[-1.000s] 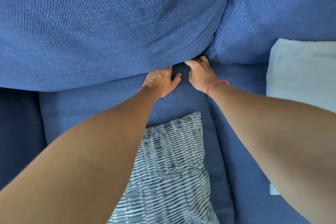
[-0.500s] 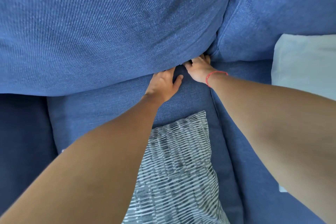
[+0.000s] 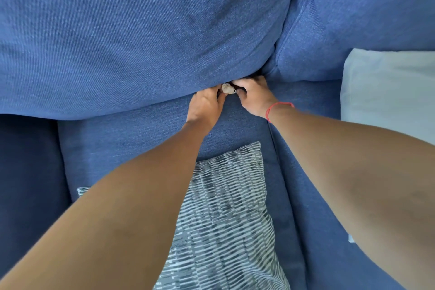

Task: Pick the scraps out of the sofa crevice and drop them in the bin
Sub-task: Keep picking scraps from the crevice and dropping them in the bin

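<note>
Right at the crevice where the big blue back cushion [image 3: 146,37] meets the seat cushion [image 3: 131,139], both hands are working, and a small pale crumpled scrap [image 3: 227,89] sits between them at the cushion's lower edge. The left hand [image 3: 206,107] and the right hand [image 3: 255,96], red string bracelet [image 3: 277,107] on its wrist, both pinch at it with curled fingers, though which one actually has it I cannot tell. A grey patterned pillow [image 3: 226,219] lies on the seat nearer the camera.

Bright even daylight, soft shadows in crevice, slight motion blur, wide-angle edge bowing
</note>
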Available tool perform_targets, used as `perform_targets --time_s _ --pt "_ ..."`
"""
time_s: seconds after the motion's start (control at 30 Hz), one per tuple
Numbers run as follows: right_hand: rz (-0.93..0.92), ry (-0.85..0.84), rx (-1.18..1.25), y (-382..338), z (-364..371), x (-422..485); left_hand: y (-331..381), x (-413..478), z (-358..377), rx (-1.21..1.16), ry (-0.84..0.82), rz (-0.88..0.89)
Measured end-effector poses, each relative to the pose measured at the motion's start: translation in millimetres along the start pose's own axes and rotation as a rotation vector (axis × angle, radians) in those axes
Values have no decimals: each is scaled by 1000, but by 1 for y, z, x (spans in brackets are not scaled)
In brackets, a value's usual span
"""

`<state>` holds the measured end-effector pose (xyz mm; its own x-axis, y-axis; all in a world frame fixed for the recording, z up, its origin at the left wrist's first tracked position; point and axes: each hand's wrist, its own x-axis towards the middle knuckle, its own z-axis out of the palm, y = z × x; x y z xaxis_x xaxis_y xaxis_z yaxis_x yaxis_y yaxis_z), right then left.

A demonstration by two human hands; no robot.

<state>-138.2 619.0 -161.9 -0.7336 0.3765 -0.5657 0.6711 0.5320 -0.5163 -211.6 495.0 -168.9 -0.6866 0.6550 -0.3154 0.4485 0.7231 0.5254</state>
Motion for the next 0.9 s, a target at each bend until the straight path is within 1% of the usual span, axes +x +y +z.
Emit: perform_targets --time_s 0.1,0.17,0.27,0.4,0.57,0.7,0.8,0.9 --pt "98 69 43 -9 4 -4 -3 -7 -8 -3 5 30" --pt "131 76 31 -15 6 -5 -4 -11 -12 -9 3 36" --pt "108 59 -59 -19 9 -2 -7 -18 -17 25 -3 33" --pt "77 -8 -148 -23 15 -6 -11 -32 -26 43 -9 -27" --pt "22 -104 -203 -48 18 -17 -29 -59 -47 32 40 -214" --pt "-1 -159 -234 -77 25 -29 -51 -84 -70 -98 132 -422" --pt "3 -187 -287 -98 35 -46 -66 -108 -93 -150 179 -499" --pt "-34 -173 -340 -129 38 -65 -75 -133 -124 -204 236 -570"
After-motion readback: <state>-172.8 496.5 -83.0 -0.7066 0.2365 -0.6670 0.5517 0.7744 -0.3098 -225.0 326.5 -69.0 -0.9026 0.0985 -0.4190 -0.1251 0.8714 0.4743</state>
